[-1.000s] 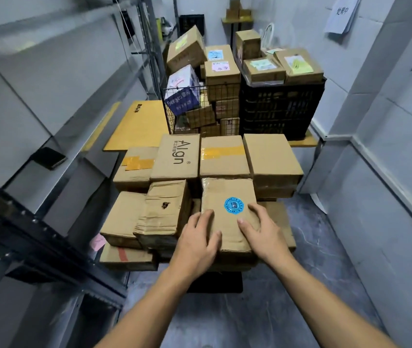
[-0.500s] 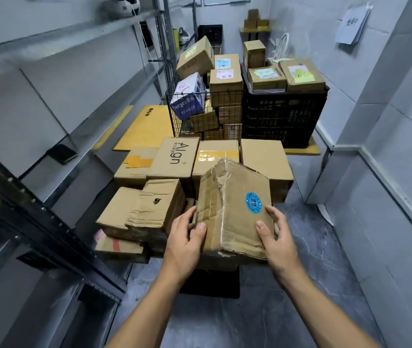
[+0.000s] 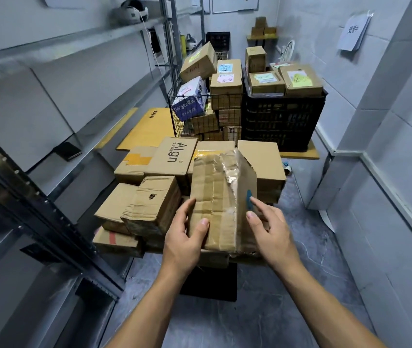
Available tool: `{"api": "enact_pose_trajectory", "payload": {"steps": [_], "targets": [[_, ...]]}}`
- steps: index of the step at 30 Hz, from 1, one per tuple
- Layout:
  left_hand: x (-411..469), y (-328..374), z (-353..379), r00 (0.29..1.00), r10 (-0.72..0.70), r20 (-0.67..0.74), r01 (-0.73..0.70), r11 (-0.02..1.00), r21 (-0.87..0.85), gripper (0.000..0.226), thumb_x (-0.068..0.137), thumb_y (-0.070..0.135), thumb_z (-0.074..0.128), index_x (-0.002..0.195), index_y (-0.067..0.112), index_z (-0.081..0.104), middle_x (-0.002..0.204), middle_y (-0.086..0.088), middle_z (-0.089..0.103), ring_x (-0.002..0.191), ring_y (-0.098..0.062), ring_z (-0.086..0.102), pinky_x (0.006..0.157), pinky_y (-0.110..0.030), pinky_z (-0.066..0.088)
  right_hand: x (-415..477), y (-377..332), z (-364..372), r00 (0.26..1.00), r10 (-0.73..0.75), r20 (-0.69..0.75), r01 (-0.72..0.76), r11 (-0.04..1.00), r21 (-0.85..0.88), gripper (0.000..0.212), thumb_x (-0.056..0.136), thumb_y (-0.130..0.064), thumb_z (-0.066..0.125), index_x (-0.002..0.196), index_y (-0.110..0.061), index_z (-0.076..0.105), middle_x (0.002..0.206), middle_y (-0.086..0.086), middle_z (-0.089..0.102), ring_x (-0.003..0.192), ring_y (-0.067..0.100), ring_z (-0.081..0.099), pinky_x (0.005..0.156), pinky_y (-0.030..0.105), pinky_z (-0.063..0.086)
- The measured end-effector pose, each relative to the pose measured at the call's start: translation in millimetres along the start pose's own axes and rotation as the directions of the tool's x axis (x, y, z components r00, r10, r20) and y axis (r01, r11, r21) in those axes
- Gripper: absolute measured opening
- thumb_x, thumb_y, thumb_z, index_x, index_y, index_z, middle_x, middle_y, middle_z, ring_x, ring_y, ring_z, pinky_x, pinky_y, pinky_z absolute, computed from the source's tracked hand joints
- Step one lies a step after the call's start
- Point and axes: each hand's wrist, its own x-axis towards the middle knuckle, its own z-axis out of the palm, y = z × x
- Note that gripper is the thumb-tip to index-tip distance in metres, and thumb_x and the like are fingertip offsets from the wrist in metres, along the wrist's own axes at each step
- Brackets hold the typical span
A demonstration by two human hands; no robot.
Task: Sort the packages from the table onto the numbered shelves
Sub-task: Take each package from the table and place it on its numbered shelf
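Taped box (image 3: 215, 197) between hands (image 3: 182, 237) (image 3: 272, 232) (cartons (image 3: 154, 204) close behind), shelves (image 3: 74, 46) left

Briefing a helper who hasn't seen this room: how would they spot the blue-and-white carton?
Past the pile of brown cardboard boxes stands a black wire basket, left of a black plastic crate. The blue-and-white printed carton leans in its front left corner; every neighbour is brown cardboard.
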Motion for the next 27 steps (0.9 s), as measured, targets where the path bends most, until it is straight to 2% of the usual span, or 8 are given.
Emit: {"api": "enact_pose_trajectory", "payload": {"steps": [5, 7, 11, 15, 19, 22, 25, 27], "targets": [[-2.5, 4.1, 6.8, 0.994, 0.104, -0.02, -0.101, 0.987, 0.128, 0.052, 0.086, 0.041, 0.061, 0.133, 0.05, 0.041, 0.132, 0.018, 0.052, 0.122, 0.004, 0.05, 0.101, -0.022, 0.045, -0.3, -9.3, 6.3, 0.992, 0.014, 0.123, -0.037, 0.982, 0.186, 0.083, 0.069, -0.087, 0.055, 0.143, -0.054, 0.035, 0.144, -0.008, 0.051, 0.132, 0.009, 0.048, 0.11, 0.043, 0.043], [-3.4, 10.2, 7.5, 0.992, 0.125, 0.002, -0.125, 0.986, 0.113, 0.052, 0.087, 0.038, 0.06, 0.134, 0.049, 0.04, 0.13, 0.018, 0.052, 0.118, 0.007, 0.051, 0.092, -0.009, 0.042, 0.8, -8.3, 9.8, 0.995, 0.026, 0.097, -0.046, 0.978, 0.204, 0.084, 0.067, -0.084, 0.062, 0.14, -0.058, 0.031, 0.141, -0.009, 0.054, 0.129, 0.01, 0.053, 0.107, 0.046, 0.046], [-0.4, 12.0, 5.0, 0.995, 0.095, 0.028, -0.093, 0.994, -0.059, 0.051, 0.089, 0.033, 0.056, 0.138, 0.025, 0.047, 0.13, 0.007, 0.057, 0.111, 0.007, 0.057, 0.085, -0.009, 0.046, 5.4, -5.9, 7.3, 0.998, 0.05, 0.046, -0.062, 0.949, 0.308, 0.06, 0.072, -0.063, 0.071, 0.119, -0.076, 0.035, 0.132, -0.007, 0.06, 0.123, 0.011, 0.058, 0.104, 0.047, 0.05], [9.6, -10.4, -5.0, 0.999, 0.01, -0.034, -0.012, 0.999, -0.053, 0.05, 0.085, 0.052, 0.051, 0.131, 0.033, 0.052, 0.131, 0.006, 0.056, 0.12, 0.002, 0.053, 0.1, -0.028, 0.047, 7.6, -1.0, 1.1, 0.994, 0.08, 0.074, -0.106, 0.872, 0.478, 0.054, 0.087, -0.029, 0.075, 0.122, -0.059, 0.046, 0.121, 0.0, 0.068, 0.112, 0.017, 0.067, 0.096, 0.051, 0.054], [9.1, -22.8, -5.5, 0.992, -0.08, 0.092, 0.087, 0.994, -0.073, 0.049, 0.08, 0.054, 0.057, 0.128, 0.044, 0.052, 0.135, 0.008, 0.054, 0.119, 0.001, 0.055, 0.098, -0.039, 0.051, 7.5, 1.9, 0.0, 0.988, 0.119, 0.099, -0.155, 0.773, 0.615, 0.057, 0.082, -0.027, 0.078, 0.127, -0.045, 0.05, 0.119, 0.003, 0.071, 0.113, 0.024, 0.067, 0.091, 0.046, 0.057], [6.4, -17.0, -3.5, 0.982, -0.088, 0.168, 0.121, 0.973, -0.198, 0.061, 0.075, 0.054, 0.058, 0.132, 0.035, 0.049, 0.137, 0.005, 0.055, 0.121, -0.008, 0.057, 0.087, -0.026, 0.053, 6.4, 2.2, -2.0, 0.98, 0.134, 0.149, -0.2, 0.704, 0.682, 0.055, 0.082, -0.025, 0.077, 0.126, -0.043, 0.05, 0.12, 0.007, 0.071, 0.112, 0.026, 0.068, 0.089, 0.045, 0.057], [7.4, -13.1, -3.4, 0.985, -0.074, 0.157, 0.112, 0.961, -0.251, 0.061, 0.075, 0.049, 0.062, 0.132, 0.035, 0.05, 0.131, 0.008, 0.06, 0.12, -0.015, 0.059, 0.086, -0.033, 0.055, 6.0, 5.9, -4.8, 0.988, 0.087, 0.13, -0.148, 0.787, 0.598, 0.054, 0.085, -0.031, 0.074, 0.129, -0.047, 0.047, 0.128, 0.007, 0.066, 0.114, 0.02, 0.066, 0.096, 0.045, 0.055], [8.8, -12.9, -6.6, 0.994, -0.05, 0.101, 0.07, 0.977, -0.203, 0.057, 0.077, 0.045, 0.064, 0.133, 0.038, 0.052, 0.132, 0.01, 0.06, 0.122, -0.016, 0.058, 0.095, -0.045, 0.053, 6.3, 7.0, -8.1, 0.997, 0.028, 0.068, -0.056, 0.887, 0.458, 0.057, 0.086, -0.04, 0.071, 0.133, -0.056, 0.042, 0.136, -0.005, 0.057, 0.118, 0.012, 0.063, 0.099, 0.038, 0.052]]}}
